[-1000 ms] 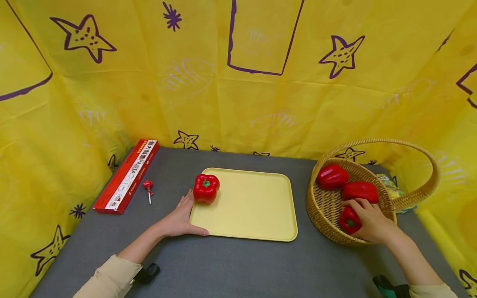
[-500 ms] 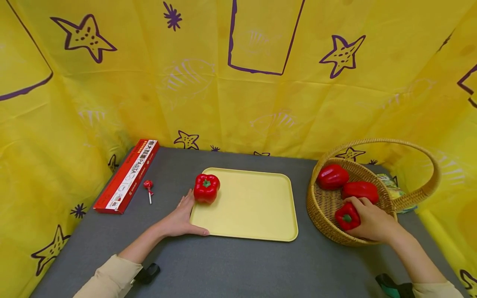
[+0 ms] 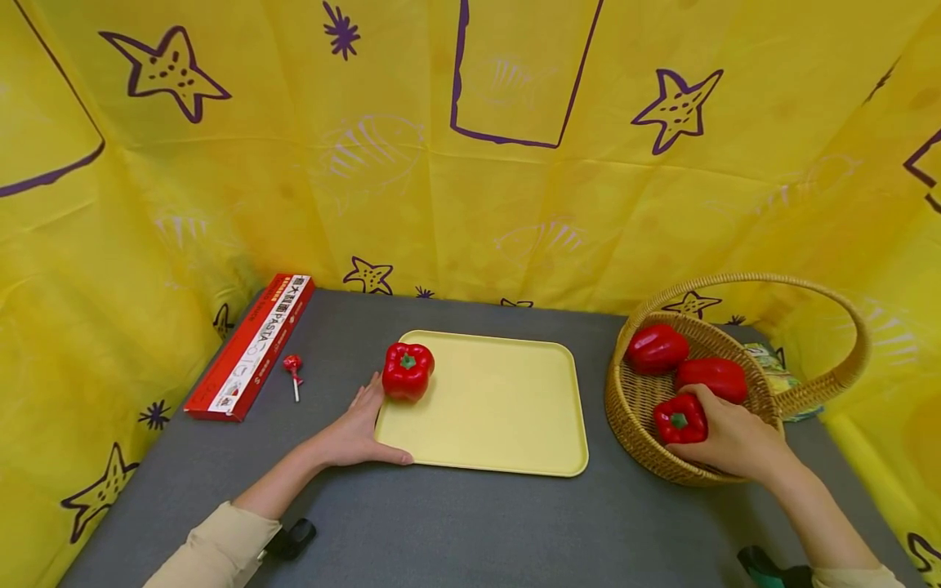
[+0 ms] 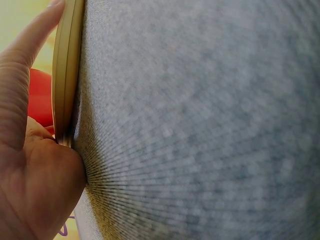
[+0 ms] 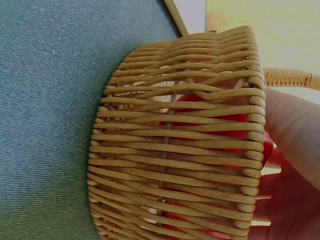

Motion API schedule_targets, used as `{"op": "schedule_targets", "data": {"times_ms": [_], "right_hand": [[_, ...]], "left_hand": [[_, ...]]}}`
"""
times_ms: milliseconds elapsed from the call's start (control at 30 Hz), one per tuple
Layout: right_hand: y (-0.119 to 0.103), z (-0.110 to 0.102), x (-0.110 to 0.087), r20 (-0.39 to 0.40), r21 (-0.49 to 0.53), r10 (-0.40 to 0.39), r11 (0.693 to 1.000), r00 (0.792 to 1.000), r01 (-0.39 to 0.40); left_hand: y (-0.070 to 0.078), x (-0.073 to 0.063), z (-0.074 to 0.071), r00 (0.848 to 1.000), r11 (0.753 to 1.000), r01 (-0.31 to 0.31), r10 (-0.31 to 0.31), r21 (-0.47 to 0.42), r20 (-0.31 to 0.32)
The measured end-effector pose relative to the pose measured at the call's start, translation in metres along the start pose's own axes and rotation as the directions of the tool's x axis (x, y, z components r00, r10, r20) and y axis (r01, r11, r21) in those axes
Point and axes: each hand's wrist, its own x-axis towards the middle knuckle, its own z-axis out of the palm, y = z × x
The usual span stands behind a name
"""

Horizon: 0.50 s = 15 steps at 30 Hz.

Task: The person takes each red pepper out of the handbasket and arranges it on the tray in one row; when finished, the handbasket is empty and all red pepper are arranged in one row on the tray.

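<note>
My left hand (image 3: 354, 434) rests at the left corner of the pale yellow tray (image 3: 507, 404), its thumb along the front edge and its fingers along the left side. A red bell pepper (image 3: 408, 372) stands stem-up at the tray's left end, close to those fingertips. Inside the wicker basket (image 3: 634, 441), my right hand (image 3: 738, 437) grips another red bell pepper (image 3: 678, 420), whose green stem faces the head camera. Two more red peppers lie behind it. The right wrist view shows red through the basket's woven wall (image 5: 175, 145), which hides much of the hand.
A tall handle (image 3: 856, 351) arches over the basket, with a partly hidden packet (image 3: 768, 367) behind. To the left lie a red pasta box (image 3: 250, 351) and a lollipop (image 3: 293, 374) on the grey table (image 3: 470, 523). Yellow cloth encloses the back and sides.
My right hand has shifted the gripped bell pepper slightly left and up inside the basket, turning its stem more into view. The left hand, tray and other peppers have stayed still.
</note>
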Motion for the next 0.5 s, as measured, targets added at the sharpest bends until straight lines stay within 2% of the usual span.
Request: {"op": "schedule_targets", "data": {"times_ms": [167, 300, 500], "right_hand": [[0.0002, 0.0024, -0.0007, -0.047, 0.026, 0.005, 1.000, 0.999, -0.004], [-0.0014, 0.0026, -0.0002, -0.123, 0.059, 0.004, 0.998, 0.992, 0.004], [-0.0079, -0.0017, 0.0009, -0.173, 0.120, 0.081, 0.991, 0.982, -0.061]], "left_hand": [[0.0004, 0.0003, -0.0001, 1.000, 1.000, 0.008, -0.008, 0.002, 0.005], [0.0005, 0.0004, 0.0000, 1.000, 1.000, 0.007, -0.007, 0.000, 0.006], [0.0004, 0.0000, 0.0001, 1.000, 1.000, -0.007, 0.007, 0.002, -0.002]]}}
